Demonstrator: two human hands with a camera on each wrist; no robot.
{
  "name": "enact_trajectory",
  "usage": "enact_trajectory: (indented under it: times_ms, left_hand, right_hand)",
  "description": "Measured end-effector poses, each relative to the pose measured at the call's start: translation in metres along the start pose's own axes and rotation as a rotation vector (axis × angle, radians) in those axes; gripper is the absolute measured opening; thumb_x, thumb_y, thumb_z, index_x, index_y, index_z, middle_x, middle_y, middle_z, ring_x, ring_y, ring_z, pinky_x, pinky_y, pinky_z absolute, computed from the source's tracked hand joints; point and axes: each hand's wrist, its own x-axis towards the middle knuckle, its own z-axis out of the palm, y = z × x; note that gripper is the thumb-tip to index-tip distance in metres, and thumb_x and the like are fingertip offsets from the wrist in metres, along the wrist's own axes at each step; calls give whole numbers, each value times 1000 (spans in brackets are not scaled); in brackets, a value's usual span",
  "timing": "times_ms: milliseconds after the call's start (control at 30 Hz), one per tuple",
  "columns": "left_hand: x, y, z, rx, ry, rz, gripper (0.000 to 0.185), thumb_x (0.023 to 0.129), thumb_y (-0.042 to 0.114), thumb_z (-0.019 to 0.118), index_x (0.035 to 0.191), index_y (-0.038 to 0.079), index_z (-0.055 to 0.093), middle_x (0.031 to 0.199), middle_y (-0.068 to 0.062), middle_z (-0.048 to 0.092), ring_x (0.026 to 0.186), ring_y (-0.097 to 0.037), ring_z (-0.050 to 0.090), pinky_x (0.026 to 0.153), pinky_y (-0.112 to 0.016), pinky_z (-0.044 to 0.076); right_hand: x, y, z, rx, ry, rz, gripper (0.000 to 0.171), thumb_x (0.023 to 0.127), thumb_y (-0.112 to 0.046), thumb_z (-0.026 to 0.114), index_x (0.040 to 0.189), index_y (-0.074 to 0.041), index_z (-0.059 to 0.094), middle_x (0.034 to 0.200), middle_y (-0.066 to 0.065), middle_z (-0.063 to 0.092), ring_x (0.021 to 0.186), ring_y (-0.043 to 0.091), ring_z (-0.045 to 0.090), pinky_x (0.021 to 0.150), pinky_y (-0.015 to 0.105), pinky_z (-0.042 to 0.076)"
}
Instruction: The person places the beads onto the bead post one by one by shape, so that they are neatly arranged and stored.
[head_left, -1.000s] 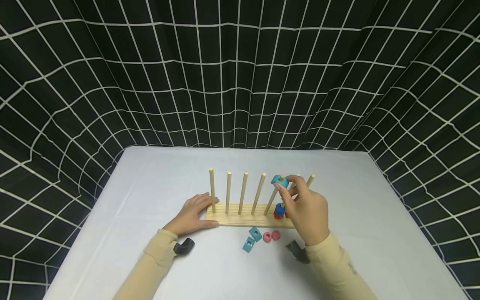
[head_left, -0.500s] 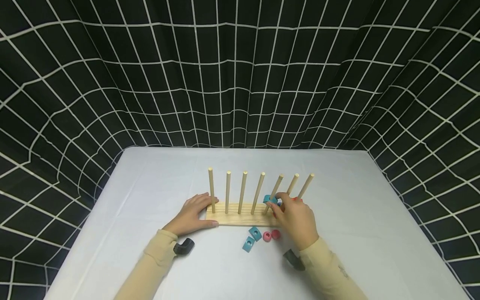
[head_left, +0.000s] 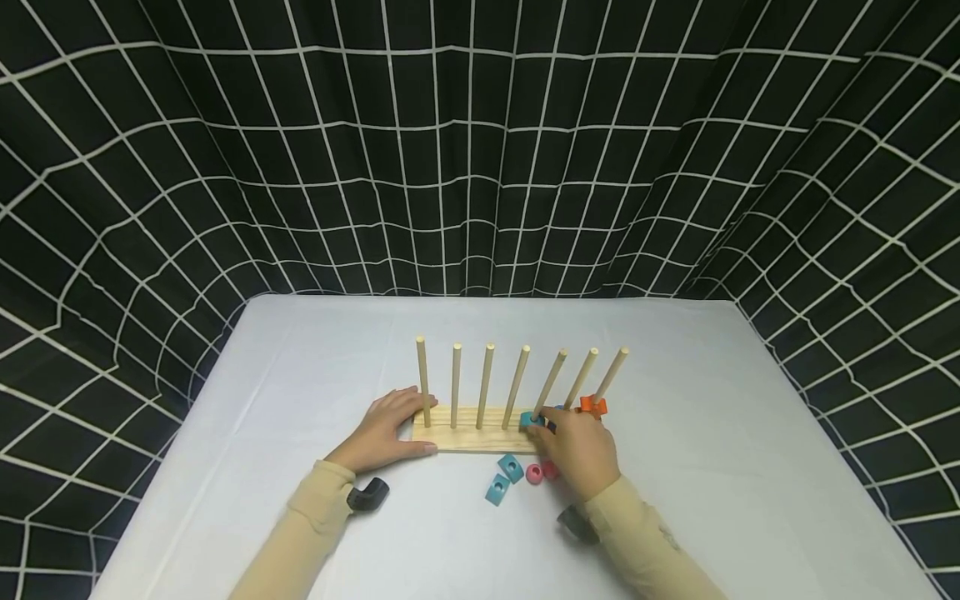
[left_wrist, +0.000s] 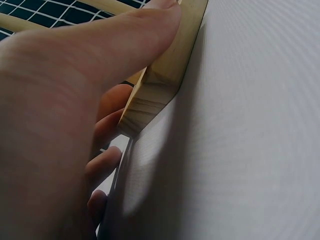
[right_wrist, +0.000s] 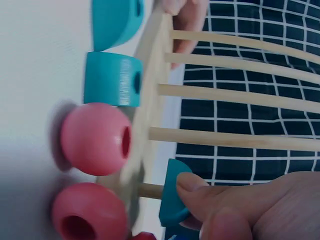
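My left hand (head_left: 386, 429) holds the left end of a wooden peg board (head_left: 472, 438), thumb along the front edge and fingers behind, as the left wrist view confirms. A row of several upright pegs (head_left: 486, 387) stands on it. My right hand (head_left: 583, 450) pinches a teal curved block (head_left: 529, 421) threaded on the third peg from the right. In the right wrist view this teal block (right_wrist: 173, 195) sits low, with a short stretch of peg between it and the board. Blue pieces on the neighbouring peg are mostly hidden by the hand.
On the white table in front of the board lie two loose teal blocks (head_left: 498, 489) and two pink beads (head_left: 534, 474), one partly behind the right hand. An orange block (head_left: 593, 406) sits on the rightmost peg. Black grid cloth (head_left: 480, 167) surrounds the table.
My right hand has brought the teal block down along the peg, from its top to near the base. My left hand stays on the board's end.
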Motion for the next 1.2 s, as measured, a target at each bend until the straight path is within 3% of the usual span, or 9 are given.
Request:
enact_trajectory:
  times_ms: [400, 633, 767, 867, 1000, 1200]
  left_hand:
    - [0, -1, 1, -1, -9, -19, 74, 75, 67, 66, 139, 33, 48, 148, 3, 43, 143, -26, 27, 116, -55, 17]
    - [0, 2, 0, -7, -20, -28, 76, 74, 69, 65, 138, 33, 48, 148, 4, 43, 144, -25, 25, 117, -53, 15]
    - [0, 0, -1, -5, -17, -20, 76, 75, 71, 64, 138, 33, 48, 148, 4, 43, 144, -24, 25, 116, -53, 15]
    - [0, -2, -1, 3, -12, -12, 76, 75, 71, 63, 139, 33, 47, 148, 4, 42, 144, -24, 26, 116, -54, 16]
    - [0, -2, -1, 3, -8, -9, 75, 75, 69, 64, 138, 32, 48, 148, 3, 43, 143, -24, 26, 116, -54, 16]
    - [1, -2, 0, -5, -16, -6, 73, 76, 69, 64, 138, 33, 48, 148, 3, 43, 143, -24, 26, 115, -54, 16]
  right_hand:
    - [-3, 0, 10, -74, -28, -25, 20, 79, -26, 79, 90, -10, 73, 63, 1, 61, 46, 12, 43, 37, 26, 34]
    - [-3, -2, -10, -36, -7, -15, 21, 81, -17, 75, 101, -9, 72, 60, 2, 61, 46, 13, 42, 39, 27, 33]
    - [-4, -5, -25, -34, 6, -35, 12, 81, -14, 75, 91, -12, 71, 62, 2, 63, 45, 14, 43, 40, 27, 35]
    - [-5, -8, -32, -16, -69, -53, 7, 80, -13, 75, 85, -14, 70, 58, -3, 59, 45, 11, 41, 41, 25, 33]
    - [-7, -12, -29, 1, -197, -90, 9, 81, -20, 76, 89, -16, 71, 53, -10, 50, 46, 7, 38, 41, 23, 30]
    - [-15, -15, -9, -43, -238, -187, 20, 78, -33, 78, 88, -17, 72, 65, -10, 64, 50, 2, 44, 43, 20, 35]
